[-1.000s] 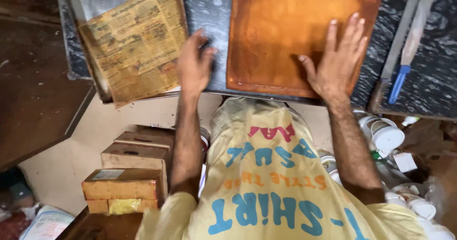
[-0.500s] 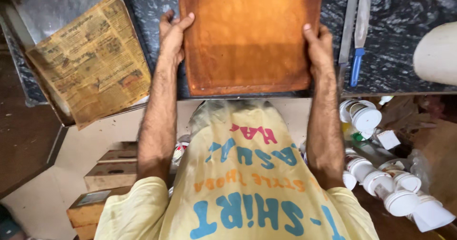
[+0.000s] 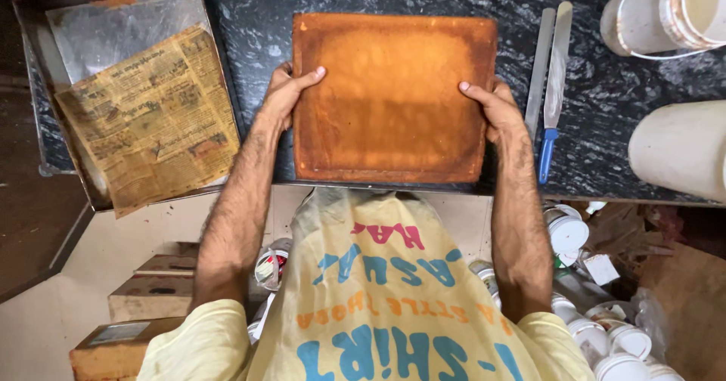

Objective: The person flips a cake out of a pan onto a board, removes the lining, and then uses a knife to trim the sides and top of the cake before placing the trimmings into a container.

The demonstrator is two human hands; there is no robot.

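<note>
The brown slab (image 3: 393,97) lies at the front edge of the bench (image 3: 605,86), with bare stone behind it. The left hand (image 3: 286,94) grips its left side and the right hand (image 3: 495,109) its right side; a tray (image 3: 30,18) and knives (image 3: 552,86) flank it.

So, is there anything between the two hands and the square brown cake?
No. The left hand and right hand already grip opposite edges of the brown cake. The spatula lies apart on the counter, right of the right hand.
</note>
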